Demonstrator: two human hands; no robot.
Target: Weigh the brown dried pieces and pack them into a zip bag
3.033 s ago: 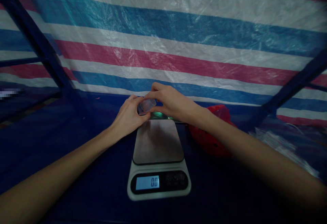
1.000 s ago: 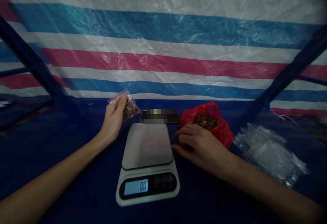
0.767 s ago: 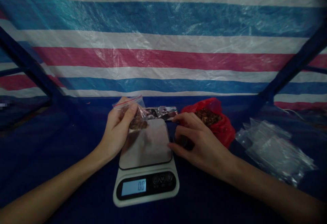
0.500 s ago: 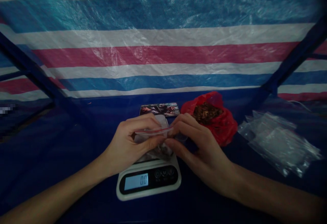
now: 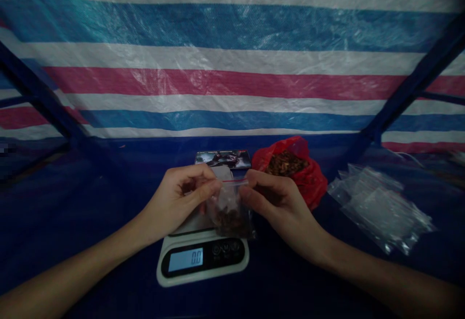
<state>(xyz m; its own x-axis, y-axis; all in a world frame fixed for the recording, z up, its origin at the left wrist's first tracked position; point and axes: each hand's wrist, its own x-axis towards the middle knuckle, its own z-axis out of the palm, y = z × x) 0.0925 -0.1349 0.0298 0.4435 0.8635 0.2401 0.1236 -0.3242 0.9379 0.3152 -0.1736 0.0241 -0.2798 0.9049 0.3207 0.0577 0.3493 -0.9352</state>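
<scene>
Tarpaulin: striped blue, white and pink, hanging behind the dark blue surface.
Red bag: open, brown pieces inside, right of the scale.
Empty zip bags: loose pile, far right.
Kitchen scale: display reads 0.0.
Zip bag: held upright over the scale platform; thin, soft, slippery film, likely light, brown pieces sagging at the bottom; best held at the stiffer red-lined top strip.
Left hand: grip pinching the strip's left end.
Right hand: grip pinching the right end, forearm low.

A red bag of brown bits, a heap of clear pouches, a dark card, a striped tarp.
</scene>
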